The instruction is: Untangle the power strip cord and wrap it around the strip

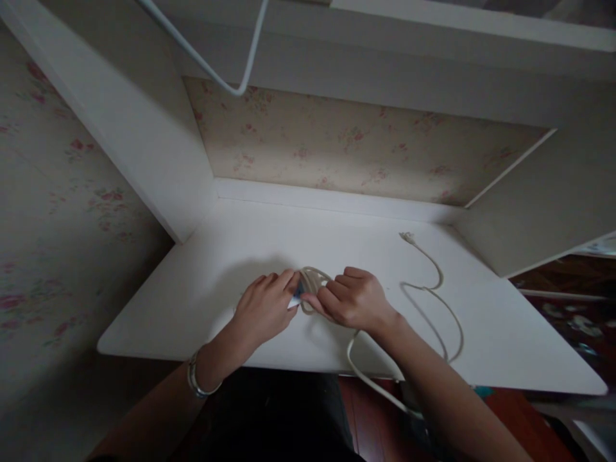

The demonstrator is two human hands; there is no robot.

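Observation:
My left hand [269, 305] is closed around a white block with a blue patch [297, 293], which its fingers mostly hide. Several loops of cream power cord [312, 280] wrap the block's right end. Close by on the right, my right hand [353, 298] is curled in a fist on the cord, thumb against the loops. From under this hand the cord drops past the table's front edge, then runs back up over the right side of the tabletop. It ends in a plug [407, 237] lying near the back right.
A white tabletop [192, 314] with rounded front corners lies beneath my hands. White side panels [139, 128] and flowered wallpaper [298, 144] enclose it at the back. Above the far left hangs a bent white rod [238, 90]. Reddish flooring [368, 423] shows below the front edge.

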